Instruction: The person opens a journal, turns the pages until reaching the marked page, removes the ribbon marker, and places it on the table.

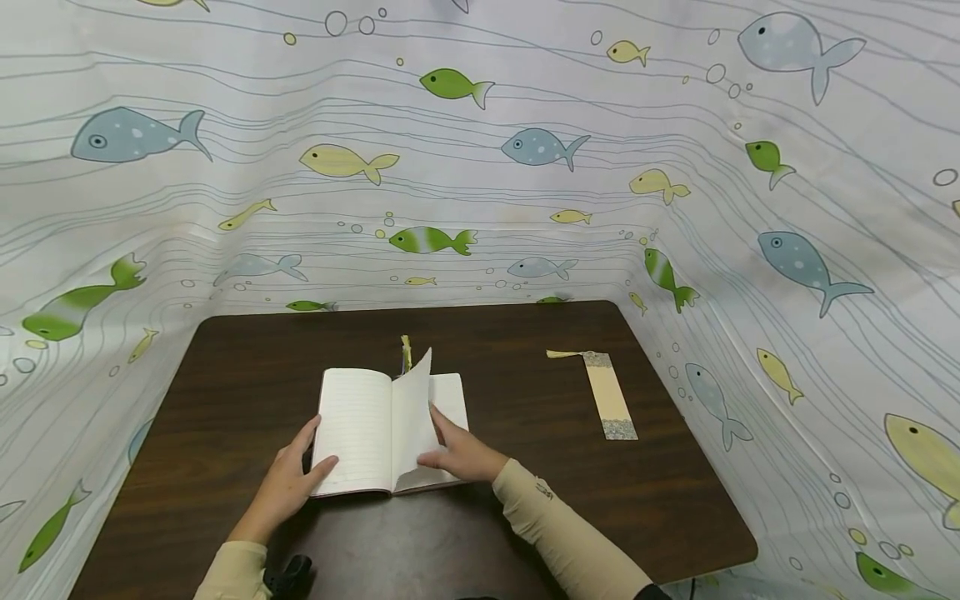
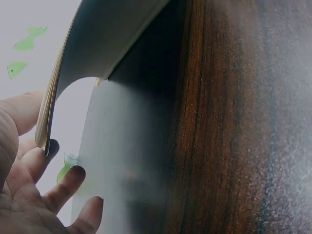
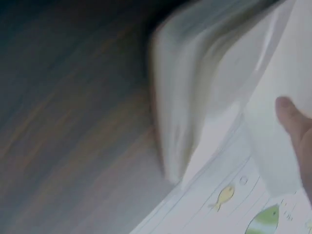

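An open notebook [image 1: 356, 429] with lined pages lies on the dark table. My left hand [image 1: 283, 483] grips its left edge, thumb over the page and fingers underneath; the left wrist view shows the page block [image 2: 47, 109] between thumb and fingers. At the right half, my right hand [image 1: 463, 454] holds a raised page [image 1: 411, 417] that stands up from the middle. In the right wrist view its thumb [image 3: 291, 116] lies against that page; the other fingers are hidden there. A yellow tassel [image 1: 406, 354] sticks out past the notebook's top edge.
A cream bookmark [image 1: 609, 396] with glittery ends and a yellow tassel lies on the table's right side. The brown wooden table [image 1: 525, 333] has rounded corners. A white fish-print sheet [image 1: 480, 192] surrounds its back and sides.
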`<state>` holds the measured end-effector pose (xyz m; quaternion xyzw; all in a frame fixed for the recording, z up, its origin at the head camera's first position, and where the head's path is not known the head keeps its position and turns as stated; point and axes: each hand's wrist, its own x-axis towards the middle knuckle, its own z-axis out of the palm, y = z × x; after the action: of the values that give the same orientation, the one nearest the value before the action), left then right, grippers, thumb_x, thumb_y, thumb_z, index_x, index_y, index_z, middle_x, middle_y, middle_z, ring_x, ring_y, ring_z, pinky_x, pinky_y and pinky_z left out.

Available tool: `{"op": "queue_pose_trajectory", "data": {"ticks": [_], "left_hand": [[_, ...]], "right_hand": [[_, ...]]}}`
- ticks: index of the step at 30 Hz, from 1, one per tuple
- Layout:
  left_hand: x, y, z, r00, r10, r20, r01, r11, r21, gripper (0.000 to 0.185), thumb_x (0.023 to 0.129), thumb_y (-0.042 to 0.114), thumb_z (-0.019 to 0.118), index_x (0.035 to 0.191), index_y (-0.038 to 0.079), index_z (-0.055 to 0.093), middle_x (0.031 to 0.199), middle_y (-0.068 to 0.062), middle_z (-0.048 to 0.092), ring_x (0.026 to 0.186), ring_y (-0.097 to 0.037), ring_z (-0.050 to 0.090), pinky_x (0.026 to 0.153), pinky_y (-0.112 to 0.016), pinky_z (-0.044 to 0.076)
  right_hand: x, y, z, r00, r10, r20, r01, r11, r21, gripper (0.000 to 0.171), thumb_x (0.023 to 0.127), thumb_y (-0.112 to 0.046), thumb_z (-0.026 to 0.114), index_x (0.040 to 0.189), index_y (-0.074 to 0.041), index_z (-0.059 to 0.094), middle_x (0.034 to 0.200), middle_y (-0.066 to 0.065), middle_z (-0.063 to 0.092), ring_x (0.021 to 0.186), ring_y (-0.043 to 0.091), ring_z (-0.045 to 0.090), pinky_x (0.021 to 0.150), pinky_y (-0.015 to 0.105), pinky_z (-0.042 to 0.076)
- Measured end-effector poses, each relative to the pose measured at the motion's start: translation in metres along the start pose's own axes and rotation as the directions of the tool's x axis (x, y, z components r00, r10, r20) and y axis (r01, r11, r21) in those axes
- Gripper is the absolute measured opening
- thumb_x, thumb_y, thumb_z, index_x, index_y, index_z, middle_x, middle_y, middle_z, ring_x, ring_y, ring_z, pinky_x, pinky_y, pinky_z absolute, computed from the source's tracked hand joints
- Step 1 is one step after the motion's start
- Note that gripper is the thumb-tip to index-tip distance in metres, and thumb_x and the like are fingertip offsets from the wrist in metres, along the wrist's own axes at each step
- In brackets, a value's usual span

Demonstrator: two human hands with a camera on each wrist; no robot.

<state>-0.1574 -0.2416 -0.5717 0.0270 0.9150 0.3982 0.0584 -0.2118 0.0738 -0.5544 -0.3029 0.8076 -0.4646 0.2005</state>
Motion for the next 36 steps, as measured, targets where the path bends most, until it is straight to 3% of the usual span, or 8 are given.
{"op": "queue_pose_trajectory", "data": {"ticks": [2,6,11,14,18,20,28,36], "left_hand": [[0.0,0.001,0.0,1.0,-0.003,0.003,0.003,1.0,0.001,0.085,0.101,0.043,0.061,0.161,0.003,0.017,0.151,-0.04,0.034,0.136,-0.061,0.027,0.1,-0.078,0.029],[0.0,0.001,0.0,1.0,-0.002,-0.003,0.002,1.0,0.009,0.084,0.101,0.043,0.061,0.161,0.003,0.018,0.152,-0.039,0.033,0.136,-0.061,0.028,0.099,-0.079,0.03],[0.001,0.0,0.001,0.999,0.03,-0.045,-0.03,0.999,-0.016,0.073,0.101,0.022,0.061,0.16,0.002,0.022,0.151,-0.037,0.038,0.136,-0.06,0.03,0.099,-0.078,0.031],[0.001,-0.001,0.001,0.994,0.074,-0.081,-0.08,0.995,-0.068,0.061,0.106,0.017,0.051,0.158,-0.001,0.026,0.151,-0.037,0.038,0.138,-0.059,0.031,0.102,-0.076,0.03],[-0.001,-0.001,-0.002,0.99,0.103,-0.099,-0.119,0.979,-0.165,0.053,0.113,0.023,0.03,0.156,-0.006,0.026,0.152,-0.04,0.032,0.139,-0.06,0.03,0.104,-0.074,0.028],[-0.001,-0.001,-0.003,0.99,0.103,-0.093,-0.119,0.974,-0.191,0.054,0.113,0.025,0.028,0.156,-0.007,0.025,0.153,-0.04,0.03,0.139,-0.061,0.029,0.104,-0.075,0.027],[0.003,-0.002,-0.003,0.998,0.059,-0.029,-0.06,0.997,-0.041,0.082,0.101,0.033,0.065,0.158,-0.005,0.021,0.152,-0.04,0.033,0.138,-0.059,0.033,0.104,-0.074,0.032],[0.003,-0.001,-0.002,0.999,0.029,-0.014,-0.029,0.999,-0.021,0.086,0.1,0.036,0.067,0.159,-0.003,0.019,0.153,-0.038,0.032,0.138,-0.059,0.031,0.104,-0.074,0.031]], "right_hand": [[0.003,-0.005,0.005,0.998,-0.02,0.057,0.02,1.0,0.009,0.089,0.101,-0.025,0.065,0.163,-0.003,0.004,0.169,0.015,0.01,0.153,0.022,0.021,0.119,0.032,0.027],[0.011,-0.011,0.018,0.988,-0.063,0.138,0.083,0.986,-0.145,0.088,0.096,-0.029,0.07,0.162,-0.004,0.017,0.169,0.014,0.014,0.155,0.022,0.016,0.121,0.034,0.024],[0.021,-0.014,0.036,0.98,-0.057,0.189,0.117,0.939,-0.324,0.077,0.095,-0.033,0.073,0.159,-0.014,0.035,0.17,0.009,0.013,0.156,0.022,0.012,0.12,0.057,0.022],[0.023,-0.015,0.043,0.98,-0.026,0.199,0.1,0.923,-0.371,0.069,0.097,-0.038,0.068,0.158,-0.019,0.04,0.17,0.006,0.013,0.156,0.022,0.01,0.116,0.067,0.02],[0.023,-0.017,0.046,0.979,-0.007,0.203,0.085,0.921,-0.379,0.065,0.1,-0.041,0.063,0.158,-0.024,0.04,0.171,0.004,0.012,0.156,0.026,0.011,0.115,0.069,0.018],[0.023,-0.018,0.046,0.979,-0.005,0.205,0.086,0.919,-0.385,0.064,0.101,-0.042,0.061,0.158,-0.025,0.039,0.171,0.004,0.012,0.156,0.029,0.012,0.115,0.069,0.018],[0.022,-0.015,0.045,0.977,-0.008,0.212,0.104,0.89,-0.444,0.062,0.104,-0.04,0.056,0.16,-0.026,0.034,0.171,0.003,0.012,0.154,0.036,0.015,0.116,0.065,0.022],[0.021,0.01,0.033,0.993,0.021,0.118,0.057,0.781,-0.621,0.075,0.1,-0.028,0.067,0.16,-0.005,0.027,0.165,0.015,0.028,0.152,0.029,0.026,0.12,0.043,0.028]]}}
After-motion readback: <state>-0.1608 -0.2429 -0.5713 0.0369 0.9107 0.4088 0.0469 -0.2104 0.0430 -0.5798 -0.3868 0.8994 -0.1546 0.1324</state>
